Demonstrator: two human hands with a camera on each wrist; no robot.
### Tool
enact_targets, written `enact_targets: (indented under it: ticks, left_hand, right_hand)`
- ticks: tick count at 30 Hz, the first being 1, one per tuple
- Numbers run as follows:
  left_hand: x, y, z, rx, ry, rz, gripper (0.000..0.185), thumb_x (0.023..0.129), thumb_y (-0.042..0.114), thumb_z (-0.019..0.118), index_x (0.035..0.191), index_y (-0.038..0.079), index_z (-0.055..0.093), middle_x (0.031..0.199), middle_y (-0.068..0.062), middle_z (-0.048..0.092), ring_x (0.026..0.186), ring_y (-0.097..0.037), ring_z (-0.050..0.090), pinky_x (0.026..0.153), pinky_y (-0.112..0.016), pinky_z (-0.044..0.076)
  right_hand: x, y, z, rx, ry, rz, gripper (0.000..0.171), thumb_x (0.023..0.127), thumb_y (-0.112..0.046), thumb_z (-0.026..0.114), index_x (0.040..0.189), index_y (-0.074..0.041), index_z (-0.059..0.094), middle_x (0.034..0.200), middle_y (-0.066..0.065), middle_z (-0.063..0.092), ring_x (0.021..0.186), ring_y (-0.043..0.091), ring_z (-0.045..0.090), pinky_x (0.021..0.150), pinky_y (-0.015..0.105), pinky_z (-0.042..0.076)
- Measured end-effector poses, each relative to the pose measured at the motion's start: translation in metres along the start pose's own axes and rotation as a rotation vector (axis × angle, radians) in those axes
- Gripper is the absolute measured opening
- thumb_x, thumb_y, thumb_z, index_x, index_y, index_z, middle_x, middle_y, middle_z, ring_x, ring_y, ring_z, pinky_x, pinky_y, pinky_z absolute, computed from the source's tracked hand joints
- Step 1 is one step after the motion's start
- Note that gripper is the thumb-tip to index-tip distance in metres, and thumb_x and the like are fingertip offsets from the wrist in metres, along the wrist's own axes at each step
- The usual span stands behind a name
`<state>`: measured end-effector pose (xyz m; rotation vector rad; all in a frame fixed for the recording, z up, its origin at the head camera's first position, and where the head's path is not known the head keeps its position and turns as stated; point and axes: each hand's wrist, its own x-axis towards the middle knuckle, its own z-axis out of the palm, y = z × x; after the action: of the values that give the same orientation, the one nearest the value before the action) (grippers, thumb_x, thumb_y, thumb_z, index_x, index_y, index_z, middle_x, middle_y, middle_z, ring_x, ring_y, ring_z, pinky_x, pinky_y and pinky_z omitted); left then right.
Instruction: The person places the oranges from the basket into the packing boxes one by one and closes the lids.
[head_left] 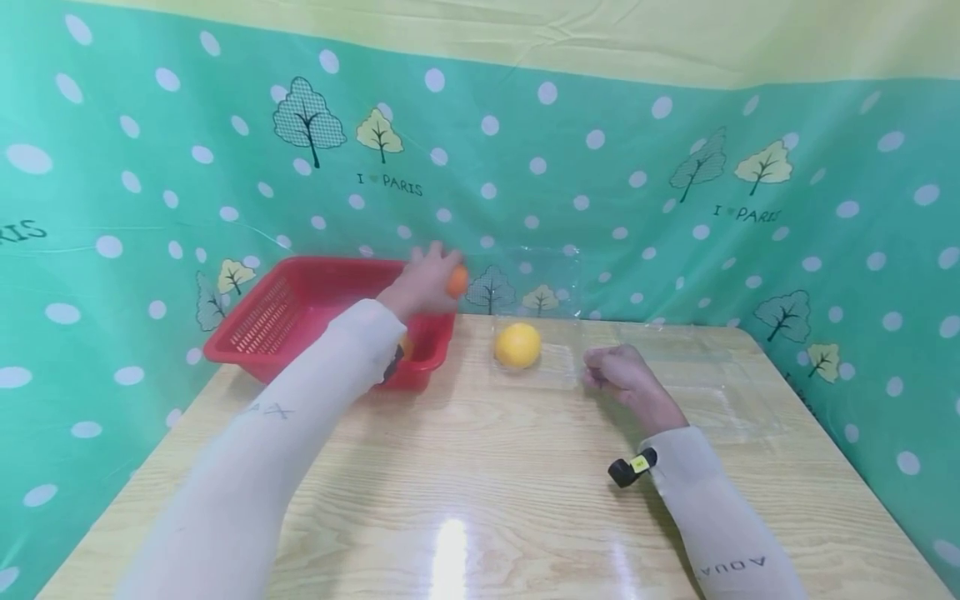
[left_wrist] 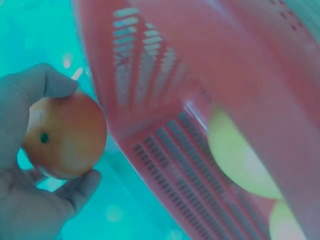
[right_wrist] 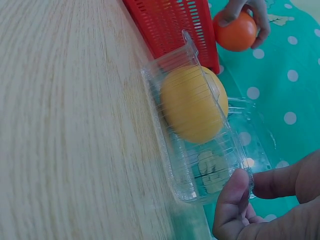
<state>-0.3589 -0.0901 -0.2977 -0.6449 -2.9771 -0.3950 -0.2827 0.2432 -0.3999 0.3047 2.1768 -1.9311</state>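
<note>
My left hand [head_left: 426, 283] grips an orange [head_left: 457, 282] above the right rim of a red plastic basket [head_left: 330, 265]. In the left wrist view the thumb and fingers curl round the orange [left_wrist: 70, 136], whose green stem spot shows. My right hand [head_left: 624, 375] pinches the edge of a clear plastic clamshell box [right_wrist: 182, 185] between thumb and finger. Its lid stands raised at the back. One round yellow fruit [head_left: 517, 346] sits in the box's left part, on the side nearer the basket.
Inside the basket lie yellow-green fruits [left_wrist: 240, 155], partly hidden by its wall. Another clear plastic container [head_left: 723, 387] lies on the wooden table [head_left: 487, 467] to the right of my right hand. A green dotted cloth [head_left: 600, 183] hangs behind the table and along its sides.
</note>
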Motion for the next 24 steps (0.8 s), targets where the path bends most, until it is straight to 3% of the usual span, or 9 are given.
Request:
enact_targets:
  ticks: [10,17,24]
  left_hand:
    - [0.010,0.033,0.010,0.004,-0.032,0.060,0.084,0.081,0.022,0.085,0.153,0.018,0.041,0.148,-0.016,0.035,0.132,-0.040,0.031,0.095,-0.049,0.052]
    - [0.016,0.054,0.023,0.041,-0.040,0.109,0.086,0.082,0.029,0.085,0.155,0.022,0.040,0.150,-0.014,0.035,0.133,-0.039,0.033,0.104,-0.054,0.044]
    - [0.020,0.076,0.037,-0.010,-0.047,0.151,0.088,0.084,0.028,0.084,0.158,0.025,0.035,0.156,-0.012,0.032,0.135,-0.034,0.035,0.096,-0.046,0.052]
  right_hand:
    - [-0.001,0.000,0.000,0.018,-0.017,-0.010,0.038,0.104,-0.003,0.052,0.135,0.017,0.046,0.100,0.010,0.054,0.079,0.012,0.059,0.075,0.025,0.055]
    - [-0.002,-0.002,0.000,0.037,-0.026,-0.012,0.038,0.103,-0.002,0.053,0.135,0.017,0.046,0.099,0.009,0.054,0.078,0.012,0.058,0.074,0.025,0.055]
    - [-0.002,-0.001,-0.001,0.029,-0.024,-0.012,0.040,0.103,-0.002,0.053,0.137,0.019,0.045,0.099,0.009,0.055,0.079,0.013,0.059,0.073,0.025,0.054]
